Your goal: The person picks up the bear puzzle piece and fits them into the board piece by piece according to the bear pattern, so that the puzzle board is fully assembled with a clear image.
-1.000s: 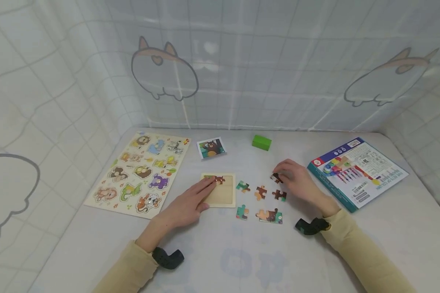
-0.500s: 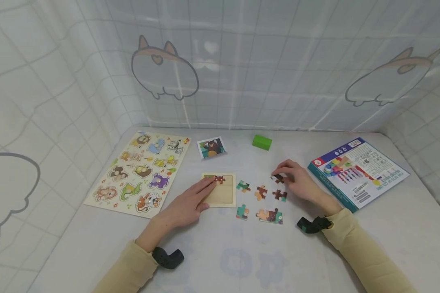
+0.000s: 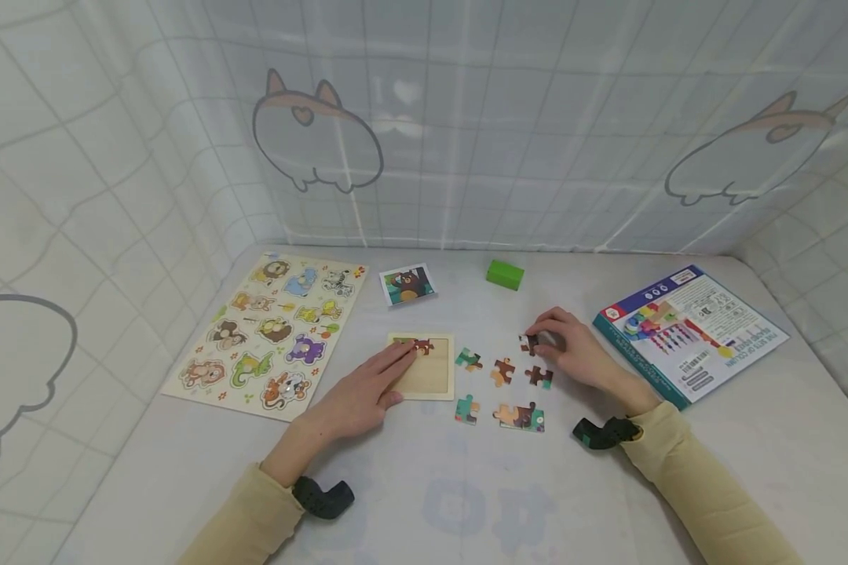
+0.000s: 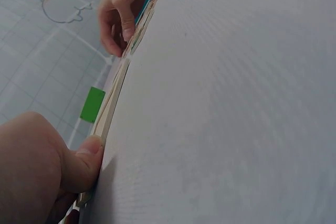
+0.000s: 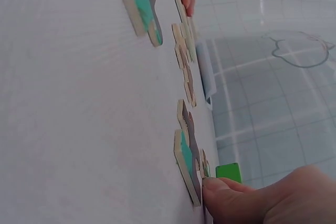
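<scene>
My left hand (image 3: 356, 396) lies over the left side of a shallow wooden puzzle tray (image 3: 450, 369), fingers straight. Its thumb (image 4: 89, 153) touches the tray's edge in the left wrist view. One brown puzzle piece (image 3: 424, 346) sits at the tray's top, partly covered by the fingertips. To the right, my right hand (image 3: 568, 345) pinches a dark brown and white puzzle piece (image 3: 528, 344) between thumb and fingers, low over the table. Between the hands lie loose pieces: a green one (image 3: 469, 359), brown ones (image 3: 502, 372), a teal one (image 3: 467, 410) and a joined strip (image 3: 519, 417).
A wooden animal board (image 3: 254, 322) lies at the left. Behind the tray are a bear picture card (image 3: 408, 285) and a green block (image 3: 505, 275). A flat printed box (image 3: 692, 333) lies beyond the right hand. A patterned curtain (image 3: 466, 141) stands behind the table.
The pinched piece has turned a little and shifted slightly left in my right fingers, showing more of its face. My left hand and the tray stay still.
</scene>
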`<state>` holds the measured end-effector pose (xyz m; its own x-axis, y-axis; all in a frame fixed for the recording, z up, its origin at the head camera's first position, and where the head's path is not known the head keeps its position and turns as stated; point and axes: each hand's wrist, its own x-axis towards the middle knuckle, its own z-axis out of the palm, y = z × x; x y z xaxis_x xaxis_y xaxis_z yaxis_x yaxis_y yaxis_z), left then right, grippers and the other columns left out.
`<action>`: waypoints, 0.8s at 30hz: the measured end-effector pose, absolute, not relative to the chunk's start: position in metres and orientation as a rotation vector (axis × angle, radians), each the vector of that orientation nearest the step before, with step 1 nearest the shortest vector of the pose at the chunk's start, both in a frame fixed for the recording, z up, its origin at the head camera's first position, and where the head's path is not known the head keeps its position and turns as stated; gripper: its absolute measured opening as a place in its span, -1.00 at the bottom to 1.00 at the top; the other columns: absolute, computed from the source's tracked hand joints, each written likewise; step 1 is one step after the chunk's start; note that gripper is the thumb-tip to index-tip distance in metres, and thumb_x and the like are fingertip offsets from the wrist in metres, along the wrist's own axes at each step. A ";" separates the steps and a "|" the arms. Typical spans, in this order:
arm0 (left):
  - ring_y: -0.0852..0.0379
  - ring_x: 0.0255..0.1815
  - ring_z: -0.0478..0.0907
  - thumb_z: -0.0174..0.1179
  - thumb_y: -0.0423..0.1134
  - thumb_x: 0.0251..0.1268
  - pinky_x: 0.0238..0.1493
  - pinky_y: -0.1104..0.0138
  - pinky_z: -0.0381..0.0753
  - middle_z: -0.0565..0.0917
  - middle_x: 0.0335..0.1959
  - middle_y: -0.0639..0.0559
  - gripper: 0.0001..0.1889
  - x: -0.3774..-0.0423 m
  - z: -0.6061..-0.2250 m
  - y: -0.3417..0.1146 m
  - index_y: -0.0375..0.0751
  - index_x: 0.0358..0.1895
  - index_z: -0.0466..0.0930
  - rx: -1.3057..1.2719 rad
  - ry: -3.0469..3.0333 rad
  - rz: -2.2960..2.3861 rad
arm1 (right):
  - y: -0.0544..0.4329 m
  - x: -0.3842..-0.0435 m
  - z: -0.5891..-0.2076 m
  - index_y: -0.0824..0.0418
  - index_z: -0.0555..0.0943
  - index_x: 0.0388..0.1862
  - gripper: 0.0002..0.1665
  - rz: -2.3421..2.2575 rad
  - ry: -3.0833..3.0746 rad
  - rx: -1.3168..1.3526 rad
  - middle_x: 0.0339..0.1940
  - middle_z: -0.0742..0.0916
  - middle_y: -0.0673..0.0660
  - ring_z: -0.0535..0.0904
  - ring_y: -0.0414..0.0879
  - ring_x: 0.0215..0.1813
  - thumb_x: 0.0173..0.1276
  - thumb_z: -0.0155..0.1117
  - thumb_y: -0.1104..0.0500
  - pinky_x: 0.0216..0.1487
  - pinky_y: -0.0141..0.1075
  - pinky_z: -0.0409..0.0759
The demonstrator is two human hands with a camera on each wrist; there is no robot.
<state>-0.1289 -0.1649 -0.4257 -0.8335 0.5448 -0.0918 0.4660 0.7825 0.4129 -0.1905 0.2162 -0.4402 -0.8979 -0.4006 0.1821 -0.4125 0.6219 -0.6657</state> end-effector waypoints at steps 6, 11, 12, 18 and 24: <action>0.04 0.66 -0.11 0.04 -0.18 0.53 0.62 0.09 0.05 -0.03 0.66 0.13 -0.33 -0.129 -0.425 -0.165 -0.03 0.62 0.02 0.795 2.766 0.567 | 0.216 -0.191 -0.439 0.27 0.68 0.02 -0.72 1.152 -2.827 0.693 0.08 0.59 0.21 0.48 0.16 0.21 0.33 0.34 0.37 0.30 0.13 0.46; 0.03 0.66 -0.10 0.04 -0.17 0.53 0.62 0.09 0.05 -0.03 0.66 0.13 -0.32 -0.129 -0.425 -0.165 -0.03 0.62 0.01 0.795 2.765 0.565 | 0.216 -0.190 -0.439 0.27 0.68 0.01 -0.74 1.150 -2.832 0.708 0.08 0.59 0.21 0.47 0.16 0.21 0.35 0.34 0.35 0.30 0.13 0.46; 0.03 0.66 -0.10 0.04 -0.17 0.53 0.62 0.08 0.06 -0.03 0.66 0.13 -0.32 -0.129 -0.425 -0.165 -0.03 0.62 0.01 0.795 2.764 0.565 | 0.216 -0.190 -0.439 0.28 0.68 0.01 -0.74 1.148 -2.831 0.714 0.08 0.59 0.21 0.48 0.16 0.21 0.35 0.34 0.35 0.30 0.13 0.47; 0.03 0.66 -0.10 0.05 -0.18 0.52 0.62 0.08 0.06 -0.02 0.66 0.12 -0.32 -0.130 -0.425 -0.165 -0.04 0.62 0.02 0.799 2.759 0.579 | 0.216 -0.191 -0.440 0.28 0.67 0.01 -0.76 1.141 -2.819 0.746 0.07 0.58 0.21 0.48 0.15 0.20 0.36 0.33 0.34 0.29 0.12 0.47; 0.03 0.66 -0.10 0.04 -0.18 0.52 0.62 0.08 0.06 -0.02 0.66 0.12 -0.32 -0.129 -0.425 -0.165 -0.05 0.61 0.02 0.801 2.760 0.580 | 0.216 -0.191 -0.440 0.30 0.65 0.00 -0.76 1.133 -2.805 0.773 0.06 0.58 0.21 0.48 0.16 0.20 0.35 0.33 0.36 0.29 0.13 0.47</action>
